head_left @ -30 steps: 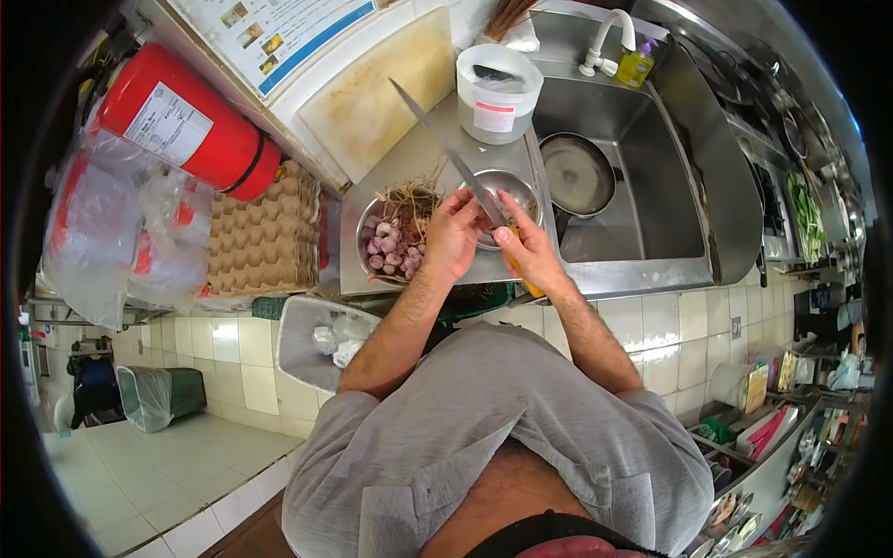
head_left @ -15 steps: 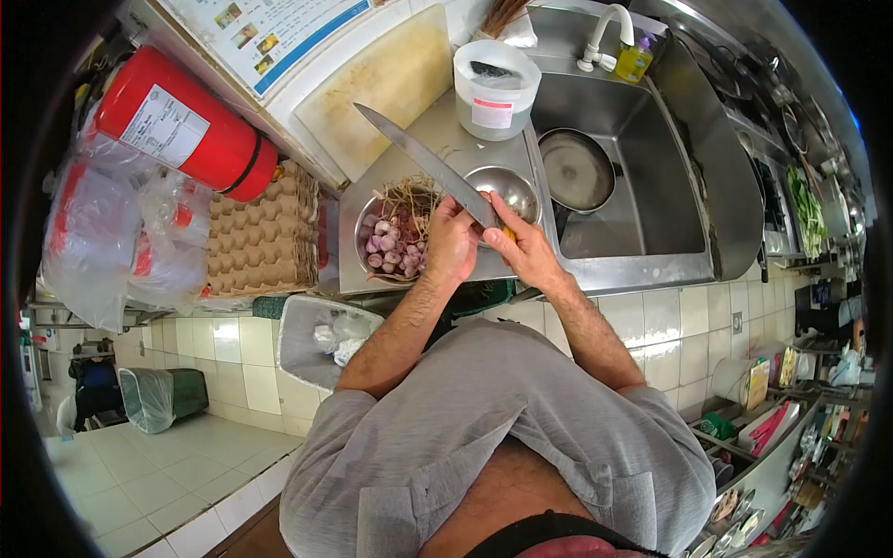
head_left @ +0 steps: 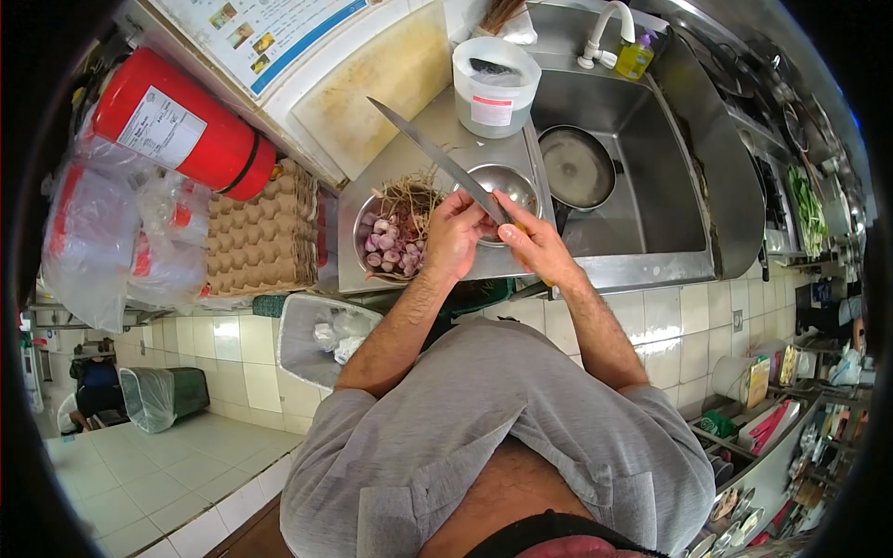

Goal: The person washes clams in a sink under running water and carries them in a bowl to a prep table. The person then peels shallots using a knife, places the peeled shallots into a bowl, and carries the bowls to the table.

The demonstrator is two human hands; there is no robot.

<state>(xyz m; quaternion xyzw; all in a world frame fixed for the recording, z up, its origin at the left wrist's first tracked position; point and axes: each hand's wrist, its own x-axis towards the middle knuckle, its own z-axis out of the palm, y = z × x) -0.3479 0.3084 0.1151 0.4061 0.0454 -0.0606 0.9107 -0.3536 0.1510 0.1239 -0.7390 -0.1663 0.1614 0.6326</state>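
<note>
My right hand is wrapped round the yellow handle of a large kitchen knife, whose long blade points up and to the left. Close against the blade's lower end, the fingers of my left hand are pinched together. What they hold is small and mostly hidden by the fingers. Under the hands stands a shiny metal bowl, partly covered by them. To the left, another metal bowl holds purple garlic bulbs with dry stalks heaped at its back.
A frying pan lies in the steel sink on the right. Behind the bowls are a white tub and a leaning cutting board. Egg trays and a fire extinguisher stand left. A lined bin is below the counter.
The knife and my right hand have shifted slightly right, and the blade has turned a little more edge-on. My left hand stays nearly in place, its fingers still near the blade.
</note>
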